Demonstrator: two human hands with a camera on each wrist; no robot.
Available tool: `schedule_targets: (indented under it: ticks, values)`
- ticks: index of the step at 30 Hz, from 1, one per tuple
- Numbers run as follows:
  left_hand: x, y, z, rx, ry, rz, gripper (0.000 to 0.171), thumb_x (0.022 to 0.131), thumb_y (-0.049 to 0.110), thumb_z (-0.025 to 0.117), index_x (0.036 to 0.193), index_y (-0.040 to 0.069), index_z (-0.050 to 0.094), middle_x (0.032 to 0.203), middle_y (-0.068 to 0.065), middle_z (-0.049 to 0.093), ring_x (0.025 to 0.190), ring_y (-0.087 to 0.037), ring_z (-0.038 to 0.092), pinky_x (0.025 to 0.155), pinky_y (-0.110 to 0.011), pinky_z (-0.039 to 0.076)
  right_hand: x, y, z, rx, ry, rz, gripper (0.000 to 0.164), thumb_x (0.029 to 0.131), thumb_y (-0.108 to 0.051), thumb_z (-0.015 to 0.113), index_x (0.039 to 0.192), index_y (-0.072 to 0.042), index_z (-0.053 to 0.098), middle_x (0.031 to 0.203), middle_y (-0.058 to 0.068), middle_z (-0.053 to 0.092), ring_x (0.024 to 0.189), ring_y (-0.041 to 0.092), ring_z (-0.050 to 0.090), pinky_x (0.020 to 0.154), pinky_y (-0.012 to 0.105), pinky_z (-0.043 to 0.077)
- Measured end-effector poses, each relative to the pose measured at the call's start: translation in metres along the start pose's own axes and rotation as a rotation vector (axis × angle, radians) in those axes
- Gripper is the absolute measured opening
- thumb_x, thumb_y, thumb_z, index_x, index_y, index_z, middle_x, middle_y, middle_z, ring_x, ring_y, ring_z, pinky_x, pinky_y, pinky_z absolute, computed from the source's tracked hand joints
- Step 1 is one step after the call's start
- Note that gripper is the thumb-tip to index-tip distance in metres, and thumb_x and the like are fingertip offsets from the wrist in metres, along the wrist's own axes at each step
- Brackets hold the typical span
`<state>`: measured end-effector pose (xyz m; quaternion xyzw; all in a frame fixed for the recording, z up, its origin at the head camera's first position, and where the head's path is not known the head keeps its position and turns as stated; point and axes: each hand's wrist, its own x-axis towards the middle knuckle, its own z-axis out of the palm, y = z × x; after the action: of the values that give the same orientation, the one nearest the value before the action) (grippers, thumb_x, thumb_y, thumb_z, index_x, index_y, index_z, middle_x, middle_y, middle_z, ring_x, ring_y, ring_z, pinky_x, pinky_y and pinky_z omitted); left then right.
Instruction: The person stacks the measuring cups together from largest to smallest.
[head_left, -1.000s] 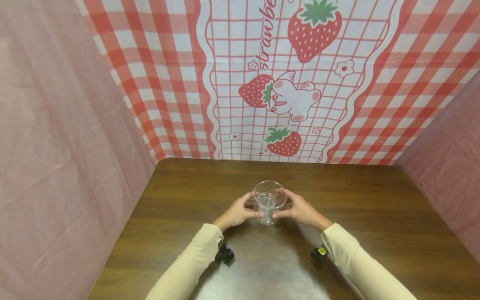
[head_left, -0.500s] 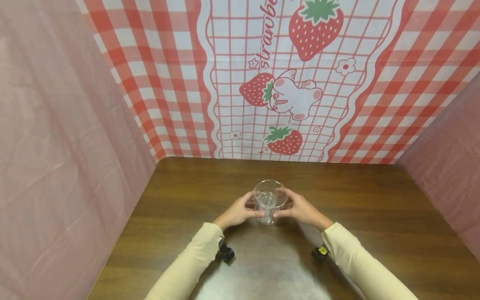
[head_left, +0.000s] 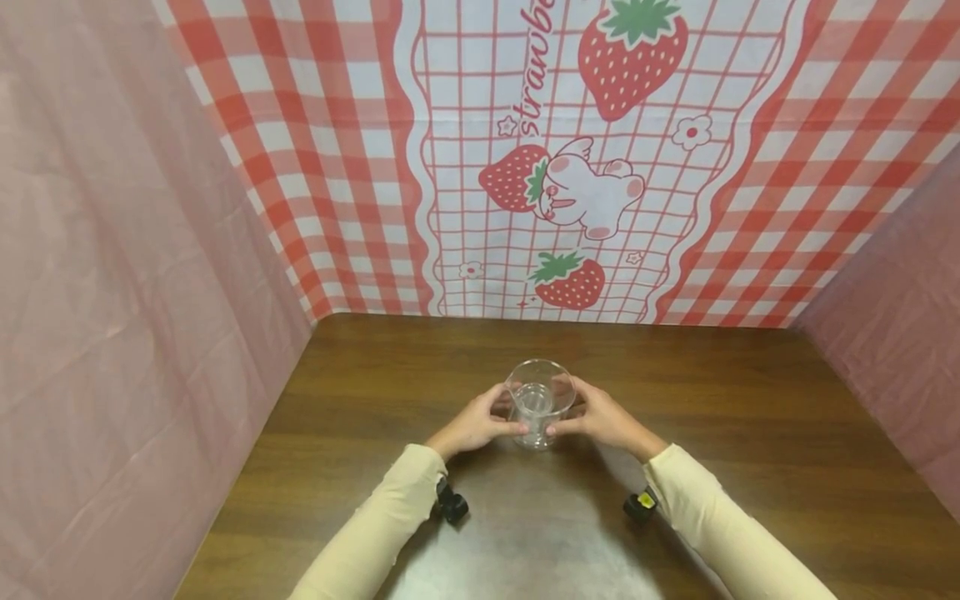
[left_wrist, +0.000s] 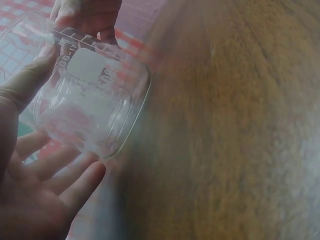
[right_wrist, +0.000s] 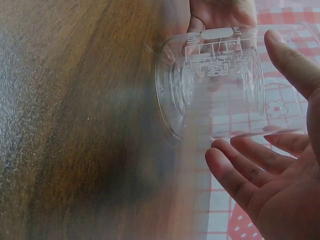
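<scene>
A clear glass beaker (head_left: 537, 408) with white printed markings is upright at the middle of the wooden table, its base close to the wood. A smaller round glass outline shows inside it. My left hand (head_left: 480, 421) holds the beaker's left side, thumb in front and fingers reaching round behind. On the other side my right hand (head_left: 597, 414) holds it the same way. In the left wrist view the left thumb (left_wrist: 35, 72) lies against the wall near the rim. The right wrist view shows the right fingers (right_wrist: 245, 170) spread along the glass.
The brown wooden table (head_left: 375, 358) runs back to a red-and-white checked cloth (head_left: 360, 208) with strawberry prints. Pink cloth (head_left: 135, 333) hangs on the left, and more pink fabric (head_left: 892, 333) on the right. Small black cameras (head_left: 452, 505) are worn at both wrists.
</scene>
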<state>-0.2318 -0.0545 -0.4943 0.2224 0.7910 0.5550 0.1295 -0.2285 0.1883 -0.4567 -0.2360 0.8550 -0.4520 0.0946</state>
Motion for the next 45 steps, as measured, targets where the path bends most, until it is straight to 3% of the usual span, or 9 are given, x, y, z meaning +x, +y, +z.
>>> schedule_targets:
  ticks: [7,12,19,25,32,45]
  values:
    - [-0.002,0.002,0.000,-0.001,-0.008,0.015,0.075,0.084,0.014,0.076,0.147,0.002,0.035,0.142,-0.026,0.049,0.127,-0.041,0.052,0.103,-0.045,0.052,0.001,-0.001,0.001,-0.006,0.006,-0.002,0.085,0.072,-0.021,0.086,0.139,0.006,0.042,0.122,0.024,0.061,0.103,0.033,0.063,0.085,0.036,0.060]
    - [-0.005,0.003,0.001,-0.017,-0.006,0.023,0.078,0.085,0.011,0.075,0.148,-0.001,0.032,0.144,-0.029,0.045,0.128,-0.044,0.050,0.105,-0.050,0.049,0.000,-0.002,0.001,0.004,0.008,-0.002,0.085,0.071,-0.017,0.087,0.139,0.006,0.042,0.122,0.027,0.061,0.101,0.033,0.065,0.084,0.039,0.060]
    - [-0.013,0.006,-0.004,0.011,0.028,0.017,0.074,0.083,0.016,0.077,0.145,0.001,0.038,0.145,-0.022,0.048,0.128,-0.038,0.052,0.104,-0.046,0.050,-0.005,-0.001,-0.001,-0.048,0.020,0.018,0.079,0.070,-0.012,0.087,0.136,0.003,0.046,0.116,0.027,0.063,0.095,0.033,0.067,0.078,0.036,0.061]
    - [-0.018,0.006,-0.010,0.015,0.062,0.035,0.065,0.086,0.013,0.073,0.141,-0.002,0.042,0.140,-0.024,0.052,0.127,-0.039,0.053,0.105,-0.049,0.049,-0.007,-0.002,-0.005,-0.106,0.029,0.024,0.069,0.075,-0.014,0.083,0.133,0.002,0.050,0.114,0.024,0.065,0.097,0.033,0.067,0.078,0.039,0.060]
    - [-0.022,0.000,-0.013,0.028,0.068,0.037,0.060,0.089,0.008,0.068,0.141,-0.006,0.041,0.142,-0.029,0.048,0.128,-0.045,0.049,0.105,-0.057,0.046,-0.010,-0.001,-0.008,-0.122,0.023,0.009,0.057,0.081,-0.010,0.077,0.129,0.006,0.052,0.112,0.025,0.065,0.098,0.036,0.067,0.081,0.041,0.060]
    - [-0.035,-0.005,-0.017,0.074,0.119,0.006,0.054,0.091,0.020,0.069,0.136,-0.001,0.049,0.138,-0.023,0.054,0.125,-0.039,0.054,0.102,-0.049,0.051,-0.017,0.006,-0.009,-0.106,0.060,0.023,0.048,0.089,-0.012,0.069,0.128,0.010,0.052,0.115,0.027,0.063,0.099,0.037,0.066,0.085,0.044,0.059]
